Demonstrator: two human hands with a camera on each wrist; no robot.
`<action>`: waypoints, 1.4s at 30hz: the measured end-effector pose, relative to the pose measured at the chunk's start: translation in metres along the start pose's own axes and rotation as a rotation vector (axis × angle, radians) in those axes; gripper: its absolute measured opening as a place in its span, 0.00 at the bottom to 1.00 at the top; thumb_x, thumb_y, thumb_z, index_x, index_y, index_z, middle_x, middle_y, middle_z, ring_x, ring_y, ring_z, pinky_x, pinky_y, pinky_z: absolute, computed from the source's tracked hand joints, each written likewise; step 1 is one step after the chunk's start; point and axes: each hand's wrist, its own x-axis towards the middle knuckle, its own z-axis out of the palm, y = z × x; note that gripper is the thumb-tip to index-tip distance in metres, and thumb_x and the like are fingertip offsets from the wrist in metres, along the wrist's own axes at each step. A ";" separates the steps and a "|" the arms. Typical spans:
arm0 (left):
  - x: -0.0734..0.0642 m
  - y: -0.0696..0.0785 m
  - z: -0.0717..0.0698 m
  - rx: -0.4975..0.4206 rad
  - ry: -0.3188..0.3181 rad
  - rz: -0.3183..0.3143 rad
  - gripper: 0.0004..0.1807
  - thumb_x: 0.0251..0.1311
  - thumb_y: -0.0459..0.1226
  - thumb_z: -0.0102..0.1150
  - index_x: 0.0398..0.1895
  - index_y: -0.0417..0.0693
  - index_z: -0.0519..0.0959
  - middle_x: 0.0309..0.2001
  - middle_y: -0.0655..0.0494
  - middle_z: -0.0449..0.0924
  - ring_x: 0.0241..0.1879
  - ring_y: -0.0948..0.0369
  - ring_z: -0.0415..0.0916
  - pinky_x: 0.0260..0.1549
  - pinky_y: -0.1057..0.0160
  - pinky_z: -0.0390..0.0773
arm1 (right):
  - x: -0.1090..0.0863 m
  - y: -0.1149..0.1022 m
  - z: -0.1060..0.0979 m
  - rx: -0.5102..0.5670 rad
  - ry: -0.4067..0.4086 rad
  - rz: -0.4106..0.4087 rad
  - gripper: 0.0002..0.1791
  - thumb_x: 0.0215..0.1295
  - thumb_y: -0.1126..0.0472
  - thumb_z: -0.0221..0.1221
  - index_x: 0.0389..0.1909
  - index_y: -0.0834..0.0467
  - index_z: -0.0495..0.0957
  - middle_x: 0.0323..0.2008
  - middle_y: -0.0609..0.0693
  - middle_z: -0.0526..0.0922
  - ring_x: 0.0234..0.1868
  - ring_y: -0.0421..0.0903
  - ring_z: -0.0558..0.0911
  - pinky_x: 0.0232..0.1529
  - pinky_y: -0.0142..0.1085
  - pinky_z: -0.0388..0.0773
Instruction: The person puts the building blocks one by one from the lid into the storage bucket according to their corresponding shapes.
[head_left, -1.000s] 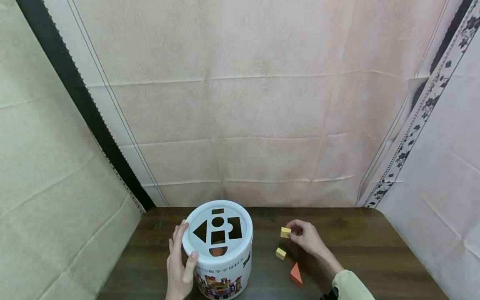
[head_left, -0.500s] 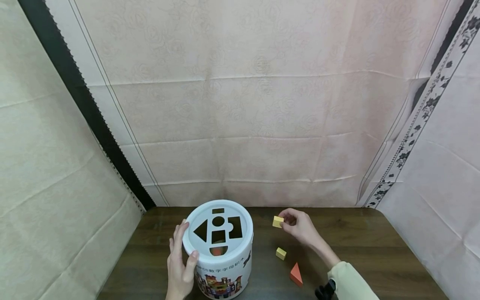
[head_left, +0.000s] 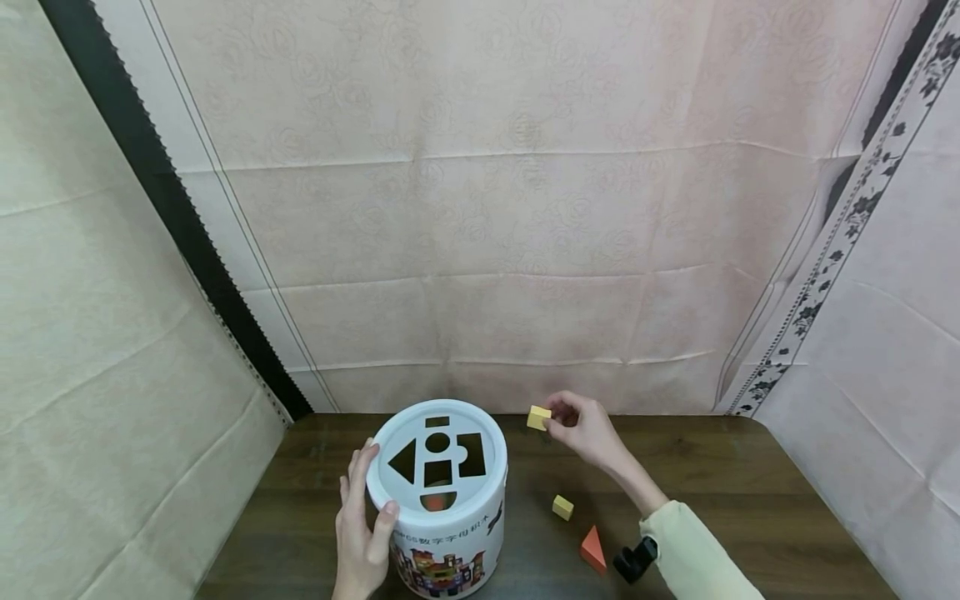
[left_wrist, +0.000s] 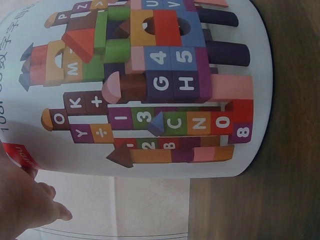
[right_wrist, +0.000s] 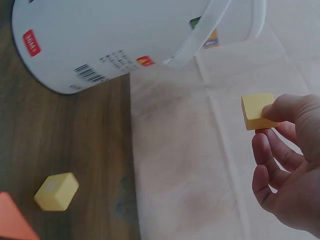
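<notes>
A white bucket (head_left: 450, 533) with printed block pictures stands upright on the table, its pale blue lid (head_left: 472, 492) cut with shaped holes. My left hand (head_left: 360, 529) holds the bucket's left side, thumb at the lid's rim and fingers round the far side. To the right, my right hand (head_left: 588, 429) pinches a yellow cube (head_left: 538, 417) between thumb and fingers, raised near the lid's height. In the right wrist view the thumb presses one face of that yellow cube (right_wrist: 257, 110). Something orange-red (head_left: 435, 502) shows through the lid's nearest hole.
Another yellow block (head_left: 562, 507) lies on the wooden table (head_left: 712, 500), right of the bucket. Just nearer is an orange-red triangular block (head_left: 592, 550). A white carry handle (right_wrist: 200, 35) hangs on the bucket's side. Pale cloth (head_left: 487, 250) hangs behind the table and at both sides.
My right hand has lifted the yellow cube off the table and carried it up and left toward the bucket. The left hand and bucket have stayed in place.
</notes>
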 end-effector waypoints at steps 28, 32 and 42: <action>-0.001 0.001 0.000 -0.006 0.009 0.008 0.35 0.58 0.38 0.56 0.72 0.44 0.67 0.72 0.43 0.65 0.72 0.36 0.50 0.60 0.21 0.36 | 0.042 -0.056 0.030 0.015 -0.065 -0.058 0.10 0.58 0.69 0.67 0.41 0.60 0.83 0.34 0.46 0.84 0.35 0.43 0.82 0.37 0.42 0.77; -0.001 0.002 0.000 -0.004 0.012 0.007 0.35 0.58 0.39 0.56 0.73 0.45 0.67 0.72 0.43 0.64 0.72 0.35 0.50 0.59 0.21 0.36 | 0.046 -0.061 0.038 0.022 -0.087 -0.089 0.09 0.58 0.70 0.66 0.41 0.60 0.83 0.35 0.47 0.85 0.35 0.44 0.83 0.39 0.46 0.78; -0.001 0.003 0.001 -0.006 0.013 0.000 0.35 0.58 0.38 0.56 0.73 0.46 0.67 0.72 0.43 0.64 0.72 0.35 0.50 0.59 0.20 0.36 | 0.052 -0.068 0.057 0.011 -0.133 -0.104 0.10 0.59 0.70 0.67 0.42 0.60 0.84 0.38 0.48 0.85 0.38 0.44 0.82 0.41 0.41 0.79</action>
